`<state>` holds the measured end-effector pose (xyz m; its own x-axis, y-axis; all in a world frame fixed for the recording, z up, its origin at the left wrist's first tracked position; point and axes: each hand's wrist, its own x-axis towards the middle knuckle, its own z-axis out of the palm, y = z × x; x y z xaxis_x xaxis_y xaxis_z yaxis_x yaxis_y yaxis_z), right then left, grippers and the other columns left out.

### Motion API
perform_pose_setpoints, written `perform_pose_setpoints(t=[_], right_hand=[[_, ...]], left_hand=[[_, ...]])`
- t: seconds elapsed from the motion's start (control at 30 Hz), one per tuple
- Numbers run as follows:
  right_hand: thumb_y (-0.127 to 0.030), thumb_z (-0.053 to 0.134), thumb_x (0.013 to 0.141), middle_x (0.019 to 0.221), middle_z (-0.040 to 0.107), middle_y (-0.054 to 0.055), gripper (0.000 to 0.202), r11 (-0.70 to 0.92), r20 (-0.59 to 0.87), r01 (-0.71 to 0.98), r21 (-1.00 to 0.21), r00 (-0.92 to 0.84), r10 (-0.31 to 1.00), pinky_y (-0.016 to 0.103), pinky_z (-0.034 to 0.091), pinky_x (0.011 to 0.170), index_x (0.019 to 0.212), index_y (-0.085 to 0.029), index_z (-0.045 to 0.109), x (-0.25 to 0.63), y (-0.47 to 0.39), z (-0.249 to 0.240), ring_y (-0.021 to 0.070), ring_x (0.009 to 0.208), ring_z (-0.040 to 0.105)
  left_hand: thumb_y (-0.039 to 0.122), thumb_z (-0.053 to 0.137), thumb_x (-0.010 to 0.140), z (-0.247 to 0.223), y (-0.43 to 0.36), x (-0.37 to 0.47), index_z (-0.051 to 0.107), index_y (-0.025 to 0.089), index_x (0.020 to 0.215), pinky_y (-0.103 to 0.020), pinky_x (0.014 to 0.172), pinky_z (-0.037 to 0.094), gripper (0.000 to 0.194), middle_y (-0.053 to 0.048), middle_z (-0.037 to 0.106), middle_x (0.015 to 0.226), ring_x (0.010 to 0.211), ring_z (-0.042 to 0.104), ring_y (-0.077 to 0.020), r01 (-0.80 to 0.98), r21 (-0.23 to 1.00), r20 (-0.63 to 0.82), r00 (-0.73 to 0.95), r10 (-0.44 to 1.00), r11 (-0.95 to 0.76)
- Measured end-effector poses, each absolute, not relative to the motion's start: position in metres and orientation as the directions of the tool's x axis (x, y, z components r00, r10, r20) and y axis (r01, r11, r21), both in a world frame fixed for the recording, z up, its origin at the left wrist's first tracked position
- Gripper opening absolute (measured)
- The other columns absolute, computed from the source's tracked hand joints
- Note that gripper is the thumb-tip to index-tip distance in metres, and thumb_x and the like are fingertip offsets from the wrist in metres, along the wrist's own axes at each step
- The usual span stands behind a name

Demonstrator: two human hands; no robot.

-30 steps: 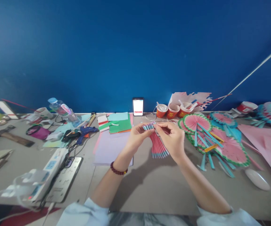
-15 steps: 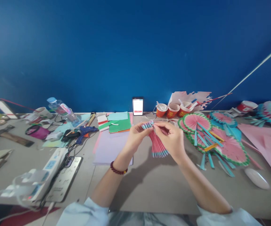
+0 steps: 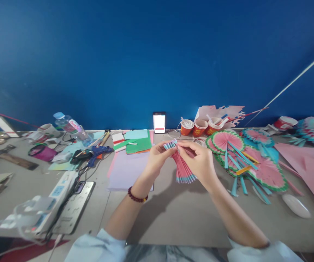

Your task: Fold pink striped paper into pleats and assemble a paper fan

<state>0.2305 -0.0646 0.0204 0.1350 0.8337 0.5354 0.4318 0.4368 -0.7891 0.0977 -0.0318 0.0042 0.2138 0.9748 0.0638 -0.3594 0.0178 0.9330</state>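
Note:
A pleated pink paper fan (image 3: 182, 168) with light blue edges hangs from my two hands above the table. My left hand (image 3: 157, 158) is closed on its upper left side, thumb and fingers pinching the folds. At the upper right, my right hand (image 3: 197, 158) pinches the pleats near the same top end, its fingertips close to the left ones. The lower pleats spread slightly apart. My fingers partly cover the top folds, so what lies right between the fingertips cannot be made out.
Finished pink paper fans (image 3: 267, 169) with green edges lie right, near a white mouse (image 3: 295, 206). Red paper cups (image 3: 199, 128) and a lit phone (image 3: 159, 123) stand along the wall. Left are coloured papers (image 3: 129, 171), a blue glue gun (image 3: 98, 154), a bottle (image 3: 72, 127) and a power strip (image 3: 57, 200).
Both hands keep their pinch on the fan with barely any motion. The fan's lower pleats have shifted slightly to the right. The whole view has moved a little.

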Motion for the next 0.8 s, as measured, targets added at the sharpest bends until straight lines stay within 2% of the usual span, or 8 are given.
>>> perform_pose_setpoints(t=[0.2,0.53,0.8], right_hand=[[-0.018,0.058,0.079,0.096,0.073,0.006,0.016,0.484,0.570,0.412,-0.772,0.114,0.813,0.033,0.059,0.077,0.089,-0.021,0.070,0.229,-0.067,0.022,0.0199,0.087,0.070],[-0.017,0.061,0.078,0.097,0.073,0.007,0.008,0.582,0.645,0.318,-0.749,0.148,0.750,0.032,0.058,0.072,0.081,-0.021,0.066,0.226,-0.071,0.020,0.0196,0.084,0.070],[-0.016,0.061,0.077,0.097,0.073,0.007,0.009,0.636,0.696,0.309,-0.707,0.143,0.704,0.034,0.059,0.070,0.079,-0.022,0.067,0.228,-0.074,0.021,0.0213,0.085,0.069]], left_hand=[[0.028,0.076,0.064,0.009,-0.037,0.097,0.070,0.018,0.085,-0.025,0.068,0.049,0.024,-0.003,0.070,0.081,0.070,0.061,-0.0128,-0.347,0.936,0.122,0.147,0.982,-0.064],[0.024,0.069,0.074,0.021,-0.048,0.088,0.069,0.020,0.088,-0.029,0.076,0.047,0.015,-0.005,0.068,0.090,0.081,0.060,-0.0161,-0.122,0.897,0.437,0.089,0.895,-0.425],[0.023,0.071,0.071,0.032,-0.056,0.087,0.071,0.021,0.084,-0.029,0.074,0.045,0.013,-0.005,0.069,0.086,0.079,0.059,-0.0174,-0.086,0.865,0.499,0.060,0.865,-0.494]])
